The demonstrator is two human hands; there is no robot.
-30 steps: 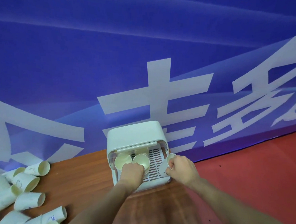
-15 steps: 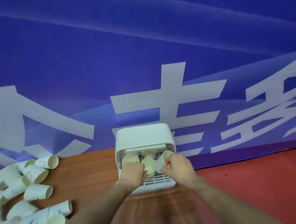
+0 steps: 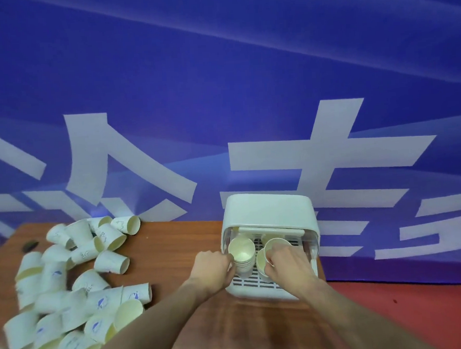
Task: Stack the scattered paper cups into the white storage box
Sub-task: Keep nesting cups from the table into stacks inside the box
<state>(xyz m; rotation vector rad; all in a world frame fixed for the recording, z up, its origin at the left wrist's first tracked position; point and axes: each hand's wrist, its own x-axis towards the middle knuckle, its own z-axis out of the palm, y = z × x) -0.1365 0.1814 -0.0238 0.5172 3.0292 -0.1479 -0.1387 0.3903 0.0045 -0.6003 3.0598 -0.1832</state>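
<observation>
The white storage box stands on the wooden table with its front open and a slotted floor. Inside at the left rises a stack of paper cups. My left hand is at the stack's left side, fingers curled against it. My right hand grips a paper cup by its rim inside the box, over another cup just beneath it. Several scattered paper cups lie on their sides in a heap at the table's left.
A blue banner with large white characters hangs right behind the table and box. The wooden table ends just right of the box, above a red floor. A dark spot sits near the table's far left corner.
The camera has swung left, so the box now sits right of centre. My right hand has carried its cup further into the box; my left hand has shifted to the left stack.
</observation>
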